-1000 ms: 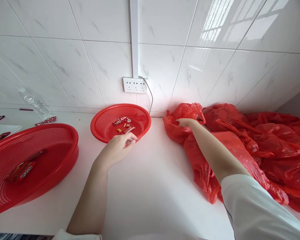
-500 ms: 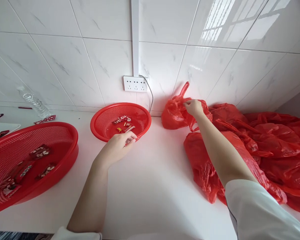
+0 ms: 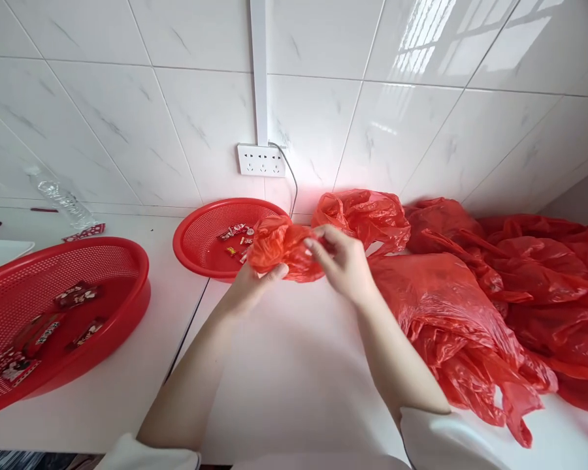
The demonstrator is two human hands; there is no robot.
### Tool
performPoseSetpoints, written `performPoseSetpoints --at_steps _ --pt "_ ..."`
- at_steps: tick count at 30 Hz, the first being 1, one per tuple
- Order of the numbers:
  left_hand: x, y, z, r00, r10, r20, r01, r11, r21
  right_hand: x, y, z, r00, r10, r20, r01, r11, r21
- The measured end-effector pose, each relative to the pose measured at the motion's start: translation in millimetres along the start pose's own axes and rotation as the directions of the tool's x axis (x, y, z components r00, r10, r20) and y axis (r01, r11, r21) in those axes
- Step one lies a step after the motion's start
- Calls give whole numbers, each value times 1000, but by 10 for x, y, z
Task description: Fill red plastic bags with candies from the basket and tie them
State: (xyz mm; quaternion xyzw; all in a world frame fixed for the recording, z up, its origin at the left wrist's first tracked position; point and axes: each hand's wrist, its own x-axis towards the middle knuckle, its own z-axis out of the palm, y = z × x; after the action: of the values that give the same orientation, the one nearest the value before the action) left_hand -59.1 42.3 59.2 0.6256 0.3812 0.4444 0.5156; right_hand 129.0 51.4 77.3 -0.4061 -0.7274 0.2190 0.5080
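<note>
Some plain tiled room indoors, but kitchen or shop back room? Can't tell from this. Going by the socket panel (image 3: pixel 261 160): glossy marble-look tiles (image 3: pixel 318 130) all around it, cable trunking (image 3: pixel 259 72) running straight up from it, a barred-window reflection (image 3: pixel 424 32) up to its right. Below it, a white tabletop (image 3: pixel 274 378) with a perforated red basket (image 3: pixel 189 235), wrapped snacks (image 3: pixel 77 295) further left, red plastic carrier bags (image 3: pixel 553 274) heaped off to its right.

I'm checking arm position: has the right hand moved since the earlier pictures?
Yes: against the white rectangular socket panel, the right hand has shifted left and lower in view, now holding a crumpled red plastic bag.
</note>
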Motion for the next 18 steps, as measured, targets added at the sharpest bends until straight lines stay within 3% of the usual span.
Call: performPoseSetpoints --at_steps 2,5,8,13,16,18 --pt "18 -27 74 994 -42 -96 24 983 -184 -145 -58 90 992 20 121 -27 998 62" --pt "35 -50 37 938 -129 -321 26 952 -306 -223 -34 31 954 70 292 -104 989 102" --pt "21 -24 -142 888 -186 -421 54 950 -307 -242 47 -165 943 143 302 -177 980 90" --pt "-31 85 -367 882 -373 -290 379 925 -36 -307 144 -457 953 216 212 -218 976 -16" --pt "-30 134 -377 918 -315 -240 354 925 141 -334 152 -551 976 210 66 -206 977 -54" --pt "-27 153 -390 934 -297 -200 337 918 210 -339 154 -601 976 217 -12 -217 975 38"
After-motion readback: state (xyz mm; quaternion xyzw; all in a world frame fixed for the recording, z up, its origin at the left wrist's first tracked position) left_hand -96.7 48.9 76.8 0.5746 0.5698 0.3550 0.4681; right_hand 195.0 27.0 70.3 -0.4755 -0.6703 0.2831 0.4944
